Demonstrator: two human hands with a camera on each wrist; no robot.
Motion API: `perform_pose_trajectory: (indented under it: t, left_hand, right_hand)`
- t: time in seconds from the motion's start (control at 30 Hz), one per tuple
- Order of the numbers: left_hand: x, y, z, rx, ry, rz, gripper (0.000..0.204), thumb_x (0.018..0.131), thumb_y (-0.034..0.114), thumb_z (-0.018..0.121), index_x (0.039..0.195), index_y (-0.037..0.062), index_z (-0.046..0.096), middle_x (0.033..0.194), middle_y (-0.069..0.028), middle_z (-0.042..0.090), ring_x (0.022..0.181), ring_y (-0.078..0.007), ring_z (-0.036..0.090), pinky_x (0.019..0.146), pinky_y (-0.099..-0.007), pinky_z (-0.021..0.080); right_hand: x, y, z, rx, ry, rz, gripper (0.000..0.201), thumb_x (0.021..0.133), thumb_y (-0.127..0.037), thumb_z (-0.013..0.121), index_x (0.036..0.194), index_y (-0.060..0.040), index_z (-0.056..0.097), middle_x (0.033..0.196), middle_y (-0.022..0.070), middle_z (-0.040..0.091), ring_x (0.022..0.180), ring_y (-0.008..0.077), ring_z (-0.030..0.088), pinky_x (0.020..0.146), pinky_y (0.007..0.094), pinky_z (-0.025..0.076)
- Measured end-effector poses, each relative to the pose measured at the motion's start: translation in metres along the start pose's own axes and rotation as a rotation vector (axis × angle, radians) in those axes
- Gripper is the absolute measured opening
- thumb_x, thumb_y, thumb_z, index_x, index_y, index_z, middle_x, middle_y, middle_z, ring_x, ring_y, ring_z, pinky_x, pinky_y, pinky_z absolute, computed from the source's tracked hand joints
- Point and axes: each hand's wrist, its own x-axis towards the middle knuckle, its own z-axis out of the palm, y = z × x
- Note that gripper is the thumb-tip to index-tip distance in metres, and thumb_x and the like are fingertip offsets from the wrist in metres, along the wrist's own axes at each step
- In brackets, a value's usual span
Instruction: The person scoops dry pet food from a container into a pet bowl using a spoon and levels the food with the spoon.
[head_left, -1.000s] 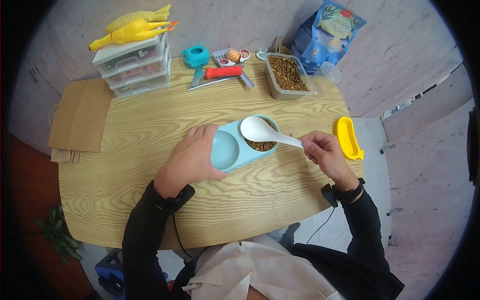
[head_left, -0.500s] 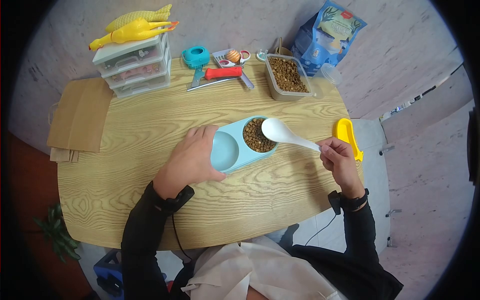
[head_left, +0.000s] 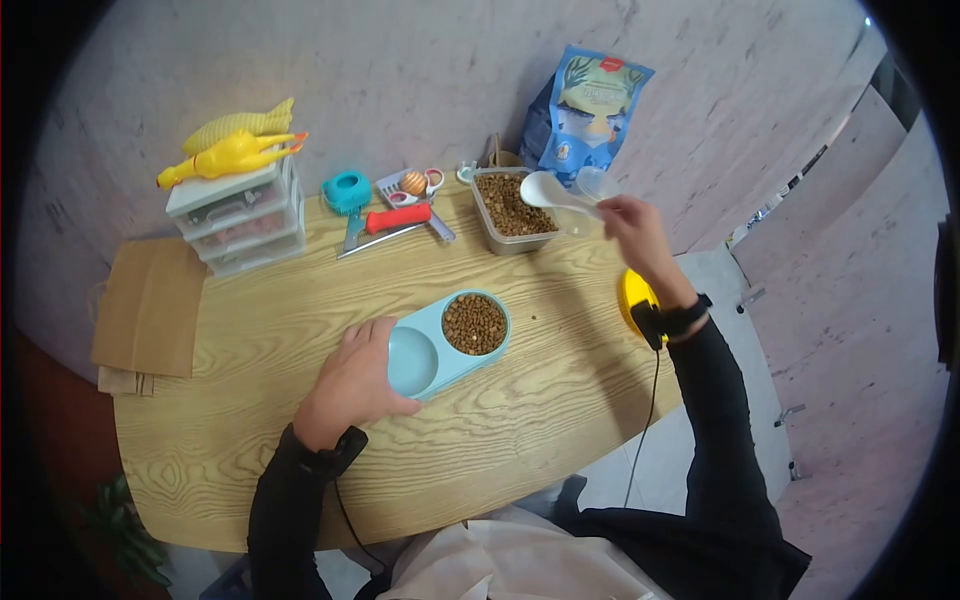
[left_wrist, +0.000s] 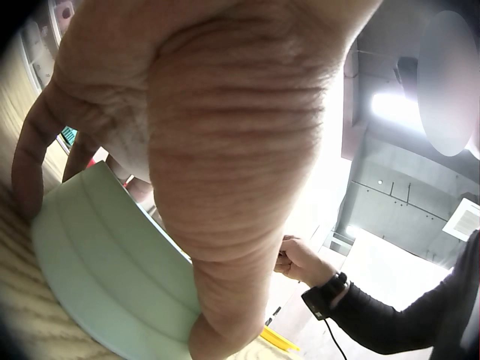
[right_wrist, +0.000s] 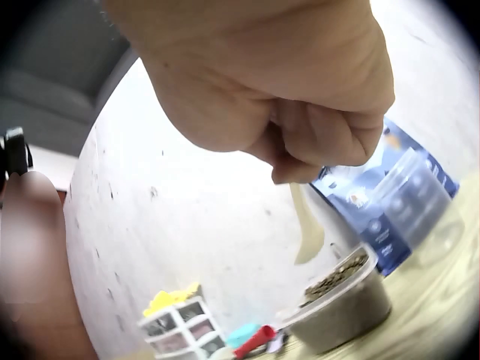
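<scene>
A pale blue double bowl (head_left: 431, 331) stands on the wooden table, its right cup full of brown kibble (head_left: 474, 324), its left cup empty. My left hand (head_left: 350, 385) grips the bowl's left end, fingers and thumb spread round the wall, as the left wrist view shows on the pale bowl side (left_wrist: 112, 262). My right hand (head_left: 640, 240) pinches the handle of a white spoon (head_left: 545, 190), whose head is over the right part of the kibble container (head_left: 515, 241). In the right wrist view the spoon (right_wrist: 307, 229) hangs above the container (right_wrist: 341, 315).
A blue food bag (head_left: 585, 115) and a clear cup (head_left: 575, 218) stand by the container. Grooming tools, with a red handle (head_left: 398, 219), lie left of it. Drawers (head_left: 250, 230) bear yellow toys (head_left: 230, 160). Paper bags (head_left: 150, 305) lie left, a yellow dish (head_left: 638, 290) right.
My right hand has carried the spoon from the double bowl up to the kibble container. The head view has tilted upward. My left hand still grips the bowl.
</scene>
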Motion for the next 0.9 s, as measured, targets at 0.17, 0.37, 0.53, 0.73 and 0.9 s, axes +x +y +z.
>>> perform_pose_trajectory:
  t: [0.17,0.37,0.53,0.73,0.9]
  left_hand:
    - [0.0,0.002,-0.002,0.006,-0.015,-0.01,0.108,0.06,0.034,0.098,0.149,0.0006,0.046,0.146,-0.0233,0.057,0.142,-0.0402,0.049,0.115,-0.0475,0.046]
    - [0.0,-0.001,0.001,-0.007,0.003,0.006,0.11,0.06,0.034,0.099,0.15,-0.0005,0.047,0.145,-0.0255,0.057,0.141,-0.0416,0.049,0.115,-0.0465,0.046]
    - [0.0,0.001,-0.002,-0.019,-0.01,0.019,0.111,0.059,0.033,0.1,0.15,-0.002,0.047,0.143,-0.0281,0.056,0.139,-0.0435,0.05,0.115,-0.046,0.045]
    - [0.0,0.001,-0.002,-0.001,-0.016,-0.02,0.107,0.061,0.033,0.099,0.149,0.0002,0.047,0.144,-0.0212,0.058,0.142,-0.039,0.049,0.115,-0.0463,0.046]
    - [0.002,-0.002,0.001,0.006,-0.002,0.021,0.107,0.061,0.033,0.098,0.149,0.0005,0.047,0.143,-0.0212,0.059,0.141,-0.0392,0.049,0.116,-0.047,0.045]
  right_hand:
    - [0.008,-0.024,0.042,-0.647,-0.149,-0.234,0.017,0.093,-0.003,0.06,0.099,0.0,0.075,0.086,0.0288,0.071,0.084,0.0497,0.07,0.077,0.0556,0.055]
    - [0.01,-0.004,0.054,-0.515,-0.18,-0.16,0.019,0.092,-0.004,0.06,0.101,0.0016,0.076,0.086,0.0263,0.073,0.084,0.0466,0.072,0.077,0.0542,0.056]
    - [0.017,-0.008,0.039,-0.176,-0.194,0.285,0.019,0.097,-0.008,0.064,0.106,0.0055,0.075,0.075,0.0111,0.07,0.066,0.0194,0.065,0.062,0.0361,0.051]
    - [0.009,0.024,0.04,0.171,-0.104,0.473,0.02,0.101,-0.01,0.065,0.108,0.005,0.075,0.073,0.0055,0.066,0.06,0.0106,0.057,0.055,0.0294,0.044]
    - [-0.002,0.031,0.04,-0.21,-0.052,0.113,0.019,0.101,-0.009,0.064,0.109,0.0046,0.075,0.074,0.0044,0.067,0.06,0.0108,0.055,0.054,0.0293,0.042]
